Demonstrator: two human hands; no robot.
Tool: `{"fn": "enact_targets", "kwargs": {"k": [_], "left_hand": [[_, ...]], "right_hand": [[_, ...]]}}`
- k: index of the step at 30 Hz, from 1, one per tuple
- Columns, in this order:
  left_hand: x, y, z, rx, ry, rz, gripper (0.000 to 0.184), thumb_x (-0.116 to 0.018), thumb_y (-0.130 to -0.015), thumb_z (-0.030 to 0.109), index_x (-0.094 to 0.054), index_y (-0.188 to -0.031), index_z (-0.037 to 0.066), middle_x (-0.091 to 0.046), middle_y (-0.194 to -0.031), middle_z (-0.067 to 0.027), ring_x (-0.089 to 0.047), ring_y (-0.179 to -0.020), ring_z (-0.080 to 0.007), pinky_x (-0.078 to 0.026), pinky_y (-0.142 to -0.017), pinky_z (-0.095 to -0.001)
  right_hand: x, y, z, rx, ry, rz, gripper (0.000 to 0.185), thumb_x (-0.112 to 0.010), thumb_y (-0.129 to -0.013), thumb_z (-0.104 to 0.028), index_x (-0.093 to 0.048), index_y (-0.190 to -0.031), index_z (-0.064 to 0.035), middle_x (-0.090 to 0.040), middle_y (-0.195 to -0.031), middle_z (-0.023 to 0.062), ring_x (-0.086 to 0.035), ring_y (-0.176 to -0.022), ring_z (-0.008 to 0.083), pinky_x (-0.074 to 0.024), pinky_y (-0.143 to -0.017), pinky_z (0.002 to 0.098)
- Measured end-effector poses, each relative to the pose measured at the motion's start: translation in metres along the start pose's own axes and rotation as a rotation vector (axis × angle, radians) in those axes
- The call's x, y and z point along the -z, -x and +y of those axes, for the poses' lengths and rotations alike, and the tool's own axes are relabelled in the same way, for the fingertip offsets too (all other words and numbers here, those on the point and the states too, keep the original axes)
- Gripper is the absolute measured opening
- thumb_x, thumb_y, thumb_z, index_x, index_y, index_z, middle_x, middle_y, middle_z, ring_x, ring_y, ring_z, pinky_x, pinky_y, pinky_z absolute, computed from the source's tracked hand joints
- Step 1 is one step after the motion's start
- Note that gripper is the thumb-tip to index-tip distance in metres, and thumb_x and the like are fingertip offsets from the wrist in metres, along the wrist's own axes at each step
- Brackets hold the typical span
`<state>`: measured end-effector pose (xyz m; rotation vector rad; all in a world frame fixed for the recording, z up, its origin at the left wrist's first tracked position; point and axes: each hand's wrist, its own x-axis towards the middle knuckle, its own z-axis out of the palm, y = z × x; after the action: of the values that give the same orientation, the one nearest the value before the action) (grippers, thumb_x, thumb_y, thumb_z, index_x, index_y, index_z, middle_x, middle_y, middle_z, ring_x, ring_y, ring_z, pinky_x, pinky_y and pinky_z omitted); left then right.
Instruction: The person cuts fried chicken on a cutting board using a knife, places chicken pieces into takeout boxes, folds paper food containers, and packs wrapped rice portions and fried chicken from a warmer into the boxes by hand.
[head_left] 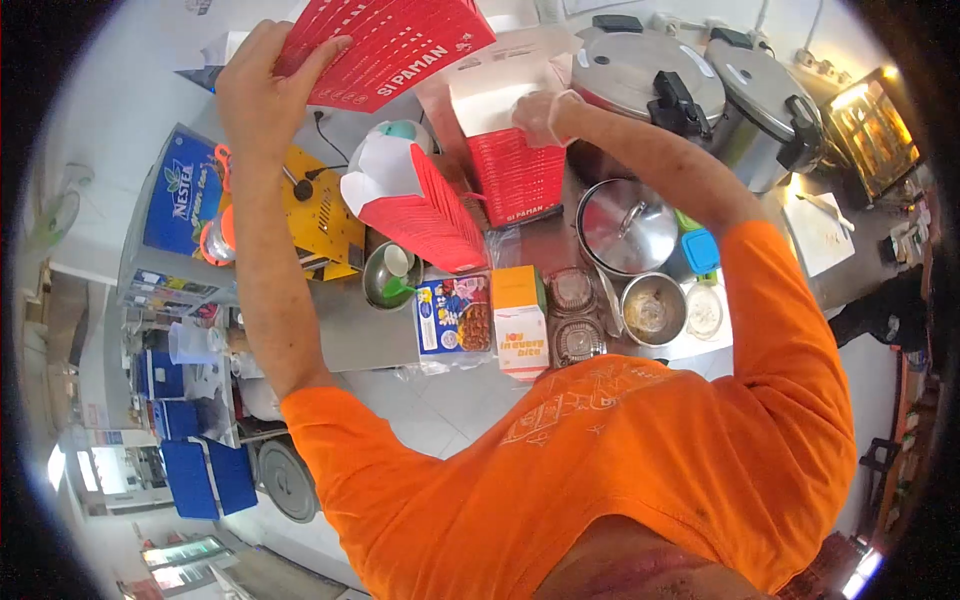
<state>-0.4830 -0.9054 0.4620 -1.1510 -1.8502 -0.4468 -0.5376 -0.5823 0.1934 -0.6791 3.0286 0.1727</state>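
Note:
My left hand [262, 85] is raised at the upper left, thumb on the face and fingers behind a red printed paper food carton [385, 50] marked SI PAMAN. My right hand [543, 117], in a clear plastic glove, is closed at the rim of a stack of red food cartons [515, 175] with white insides. Part of its fingers is hidden in the white opening. Between my arms another stack of nested red cartons [425, 215] leans at a tilt, its white flaps spread at the top.
Two large pressure cookers [650, 80] stand at the back right, with a lidded steel pot [627, 225] before them. Nearer are a steel bowl [653, 309], clear plastic containers [577, 340], an orange-and-white box [521, 330] and a blue pack [453, 315]. A yellow machine [325, 215] is at left.

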Motion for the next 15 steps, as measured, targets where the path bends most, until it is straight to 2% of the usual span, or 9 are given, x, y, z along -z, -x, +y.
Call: {"fn": "enact_targets", "kwargs": {"k": [1, 4, 6, 7, 10, 13, 15], "left_hand": [[0.006, 0.007, 0.001, 0.014, 0.005, -0.005, 0.030, -0.086, -0.082, 0.026, -0.071, -0.093, 0.003, -0.070, -0.083, -0.0073, -0.069, -0.071, -0.0202, -0.051, -0.061, -0.0300], [0.018, 0.026, -0.004, 0.078, -0.025, -0.038, 0.026, -0.085, -0.083, 0.018, -0.072, -0.097, 0.001, -0.071, -0.088, -0.0066, -0.065, -0.074, -0.0153, -0.051, -0.069, -0.0297], [0.020, 0.032, -0.009, 0.035, -0.019, -0.012, 0.028, -0.085, -0.082, 0.023, -0.072, -0.096, 0.002, -0.070, -0.085, -0.0070, -0.067, -0.072, -0.0179, -0.051, -0.064, -0.0294], [0.021, 0.034, -0.011, 0.012, -0.015, 0.002, 0.029, -0.086, -0.082, 0.025, -0.072, -0.095, 0.003, -0.070, -0.083, -0.0072, -0.068, -0.070, -0.0191, -0.051, -0.062, -0.0293], [0.021, 0.037, -0.017, -0.003, -0.053, 0.079, 0.028, -0.086, -0.081, 0.023, -0.072, -0.095, 0.003, -0.070, -0.082, -0.0071, -0.068, -0.070, -0.0175, -0.051, -0.062, -0.0286], [0.028, 0.032, -0.012, 0.245, -0.067, 0.066, 0.027, -0.087, -0.082, 0.021, -0.073, -0.094, 0.001, -0.075, -0.086, -0.0058, -0.067, -0.073, -0.0098, -0.053, -0.069, -0.0259], [0.030, 0.026, -0.020, 0.218, 0.012, 0.072, 0.027, -0.087, -0.082, 0.020, -0.073, -0.094, 0.001, -0.076, -0.087, -0.0054, -0.067, -0.074, -0.0084, -0.054, -0.069, -0.0253]], "right_hand": [[-0.003, 0.006, -0.004, 0.073, 0.059, 0.040, 0.020, -0.063, -0.083, -0.020, -0.077, -0.081, -0.0057, -0.075, -0.085, 0.0181, -0.074, -0.086, 0.0346, -0.0599, -0.076, 0.0441], [-0.008, 0.028, -0.017, 0.256, 0.178, 0.142, 0.018, -0.063, -0.082, -0.016, -0.076, -0.075, -0.0060, -0.074, -0.080, 0.0176, -0.074, -0.080, 0.0348, -0.0599, -0.073, 0.0441], [-0.010, 0.040, -0.028, 0.337, 0.182, 0.173, 0.018, -0.062, -0.082, -0.014, -0.075, -0.074, -0.0056, -0.074, -0.081, 0.0175, -0.074, -0.079, 0.0346, -0.0598, -0.072, 0.0445], [-0.003, 0.051, -0.033, 0.309, 0.230, 0.106, 0.018, -0.061, -0.083, -0.013, -0.074, -0.073, -0.0042, -0.074, -0.079, 0.0169, -0.073, -0.077, 0.0345, -0.0596, -0.072, 0.0460], [0.021, 0.094, -0.038, 0.455, 0.131, 0.395, 0.018, -0.062, -0.085, -0.015, -0.072, -0.075, -0.0036, -0.073, -0.079, 0.0164, -0.073, -0.076, 0.0353, -0.0592, -0.073, 0.0477], [0.033, 0.112, -0.045, 0.364, 0.166, 0.136, 0.015, -0.064, -0.084, -0.019, -0.068, -0.076, -0.0075, -0.067, -0.076, 0.0137, -0.070, -0.077, 0.0346, -0.0570, -0.074, 0.0473], [0.036, 0.127, -0.058, 0.352, 0.106, 0.157, 0.014, -0.065, -0.084, -0.019, -0.067, -0.076, -0.0075, -0.067, -0.077, 0.0137, -0.070, -0.076, 0.0342, -0.0568, -0.072, 0.0463]]}}
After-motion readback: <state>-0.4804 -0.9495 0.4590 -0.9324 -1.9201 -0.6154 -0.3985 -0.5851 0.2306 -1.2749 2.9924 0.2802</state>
